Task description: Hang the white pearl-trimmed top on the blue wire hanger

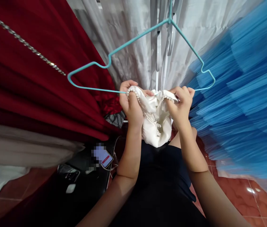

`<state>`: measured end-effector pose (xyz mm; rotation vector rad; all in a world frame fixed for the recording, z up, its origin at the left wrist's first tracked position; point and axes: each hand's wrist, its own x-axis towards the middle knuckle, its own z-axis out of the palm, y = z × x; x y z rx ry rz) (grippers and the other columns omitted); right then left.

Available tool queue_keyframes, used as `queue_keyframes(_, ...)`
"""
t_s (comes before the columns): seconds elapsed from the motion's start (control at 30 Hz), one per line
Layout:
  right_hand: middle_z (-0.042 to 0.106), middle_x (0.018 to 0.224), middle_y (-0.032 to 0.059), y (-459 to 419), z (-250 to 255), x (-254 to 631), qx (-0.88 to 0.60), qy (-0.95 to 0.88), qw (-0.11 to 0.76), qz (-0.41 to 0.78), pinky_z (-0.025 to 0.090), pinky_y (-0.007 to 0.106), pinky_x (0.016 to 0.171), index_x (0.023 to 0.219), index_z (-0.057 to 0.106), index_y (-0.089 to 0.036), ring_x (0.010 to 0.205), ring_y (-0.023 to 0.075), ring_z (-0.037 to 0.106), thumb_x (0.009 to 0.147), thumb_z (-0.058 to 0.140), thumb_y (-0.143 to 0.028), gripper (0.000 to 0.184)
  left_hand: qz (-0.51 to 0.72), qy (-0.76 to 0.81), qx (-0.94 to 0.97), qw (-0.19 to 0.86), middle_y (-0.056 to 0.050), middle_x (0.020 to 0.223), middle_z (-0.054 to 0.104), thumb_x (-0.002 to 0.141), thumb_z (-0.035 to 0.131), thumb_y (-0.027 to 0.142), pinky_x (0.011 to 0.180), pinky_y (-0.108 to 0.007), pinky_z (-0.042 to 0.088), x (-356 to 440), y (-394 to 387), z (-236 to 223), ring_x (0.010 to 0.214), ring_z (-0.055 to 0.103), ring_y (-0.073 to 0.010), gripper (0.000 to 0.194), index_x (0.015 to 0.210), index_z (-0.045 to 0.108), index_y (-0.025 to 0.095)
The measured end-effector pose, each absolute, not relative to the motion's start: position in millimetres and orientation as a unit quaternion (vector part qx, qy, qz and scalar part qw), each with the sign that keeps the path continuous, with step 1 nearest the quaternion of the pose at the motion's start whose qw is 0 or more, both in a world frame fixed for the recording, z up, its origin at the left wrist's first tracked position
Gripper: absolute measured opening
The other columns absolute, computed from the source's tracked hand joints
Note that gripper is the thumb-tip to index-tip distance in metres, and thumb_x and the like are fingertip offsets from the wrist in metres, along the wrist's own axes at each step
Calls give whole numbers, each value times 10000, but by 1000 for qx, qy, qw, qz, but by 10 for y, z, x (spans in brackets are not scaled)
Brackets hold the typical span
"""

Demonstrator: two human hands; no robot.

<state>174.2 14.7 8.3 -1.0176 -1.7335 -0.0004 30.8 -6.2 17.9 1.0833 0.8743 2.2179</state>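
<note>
A white satin garment [157,138] trimmed with small pearl beads is bunched up between my two hands. Its upper edge lies at the bottom bar of a turquoise clothes hanger [138,37], which spreads wide above it. My left hand [132,102] is closed on the left part of the cloth and the bar, with the pearl trim across its fingers. On the right, my right hand [182,102] grips the other side of the cloth against the bar. The folds hide part of the bar and how the cloth is fixed to it.
Red fabric [53,94] with a rhinestone strip hangs at the left, blue tulle [242,94] at the right, and whitish cloth [128,47] behind the hanger. A lit phone [106,159] and a small white case [70,188] lie on a black surface [86,192] at lower left.
</note>
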Motion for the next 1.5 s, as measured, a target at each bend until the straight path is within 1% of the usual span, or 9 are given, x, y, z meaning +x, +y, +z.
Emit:
queue_keyframes(0.13, 437, 646, -32, 238, 87, 1869, -451, -714, 536, -26, 408, 423, 918, 684, 495, -207, 689, 140, 437, 922, 597, -378, 310, 764, 395, 479, 173, -10, 884, 680, 967, 617, 422, 821, -307, 554, 94, -221, -21, 864, 694, -177, 206, 983, 613, 217)
queue_keyframes(0.37, 414, 665, -16, 306, 183, 2104, -470, -726, 495, -78, 428, 442, 931, 698, 515, -217, 739, 158, 434, 915, 622, -402, 304, 762, 502, 408, -32, 11, 855, 669, 858, 674, 245, 737, -332, 540, -802, -208, -307, 774, 646, -137, 56, 891, 674, 200)
queue_keyframes(0.6, 392, 682, -24, 175, 200, 2011, -462, -707, 533, -55, 406, 443, 926, 690, 486, -215, 708, 144, 398, 891, 587, -386, 282, 685, 479, 526, -159, -9, 1012, 649, 967, 737, 421, 733, -466, 527, -1385, -92, 597, 949, 676, -217, 138, 983, 689, 292)
queue_keyframes(0.7, 395, 672, -23, 143, 149, 1932, -463, -697, 544, -62, 400, 438, 910, 679, 461, -215, 698, 144, 395, 873, 575, -390, 285, 650, 489, 543, -209, 6, 996, 652, 944, 728, 573, 655, -440, 585, -1135, -72, 1020, 849, 676, -192, 277, 936, 655, 306)
queue_keyframes(0.87, 386, 643, -27, 138, 69, 1853, -449, -687, 564, -95, 385, 425, 890, 677, 443, -215, 674, 142, 379, 867, 534, -416, 291, 642, 445, 608, -142, 19, 954, 587, 885, 786, 275, 562, -313, 490, -475, -190, 1168, 617, 456, -80, 186, 949, 611, 273)
queue_keyframes(1.07, 413, 638, -20, 183, 52, 1922, -435, -682, 574, -124, 376, 428, 915, 677, 437, -216, 685, 151, 386, 898, 523, -449, 333, 553, 416, 722, -32, -31, 1044, 694, 1124, 482, 304, 935, -371, 556, 80, -341, 690, 956, 673, -184, 162, 1088, 634, 261)
queue_keyframes(1.27, 573, 769, 17, 172, 16, 1992, -411, -729, 537, -102, 422, 486, 1007, 830, 631, -235, 802, 190, 532, 930, 515, -360, 198, 395, 511, 763, -11, 1, 950, 777, 1135, 467, 296, 1019, -415, 480, 228, -167, 345, 917, 715, -203, 254, 1043, 699, 249)
queue_keyframes(1.37, 599, 995, 86, 207, -51, 2145, -340, -681, 628, -163, 475, 496, 952, 981, 712, -254, 974, 243, 586, 838, 547, -282, 219, 408, 507, 759, 9, 11, 877, 757, 1117, 510, 291, 1007, -400, 477, 191, -136, 392, 856, 703, -190, 227, 1035, 718, 257)
queue_keyframes(1.5, 368, 864, 54, 476, -160, 2733, -379, -508, 730, -255, 399, 412, 694, 807, 576, -237, 832, 215, 454, 575, 552, -236, 233, 415, 497, 761, 34, 29, 774, 718, 1071, 567, 257, 953, -395, 488, 146, -139, 478, 710, 642, -169, 196, 951, 721, 254)
